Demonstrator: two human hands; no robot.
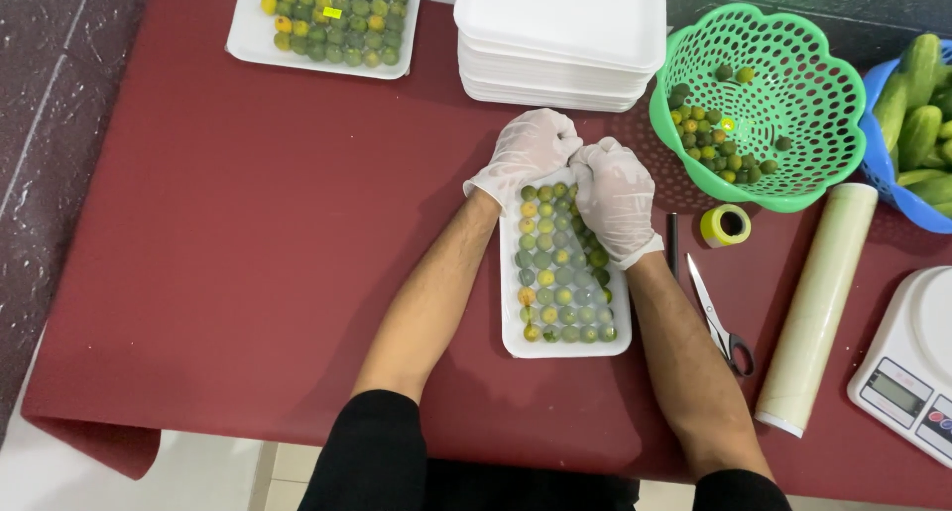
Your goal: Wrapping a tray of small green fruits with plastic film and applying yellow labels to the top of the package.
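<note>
A white foam tray (pixel 511 338) filled with several small green and yellow citrus fruits (pixel 560 273) lies on the dark red table, covered with clear film. Both my hands wear white gloves. My left hand (pixel 526 154) is closed at the tray's far left corner, gripping the film edge there. My right hand (pixel 615 199) rests curled over the tray's far right corner, fingers pressing on the film and fruits. The two hands touch at the far edge.
A stack of empty foam trays (pixel 560 40) and a filled tray (pixel 327 25) sit at the back. A green basket (pixel 793 174) with fruits, yellow tape roll (pixel 726 226), scissors (pixel 719 318), film roll (pixel 818 308), scale (pixel 907 372) and blue basket of cucumbers (pixel 917 105) lie right.
</note>
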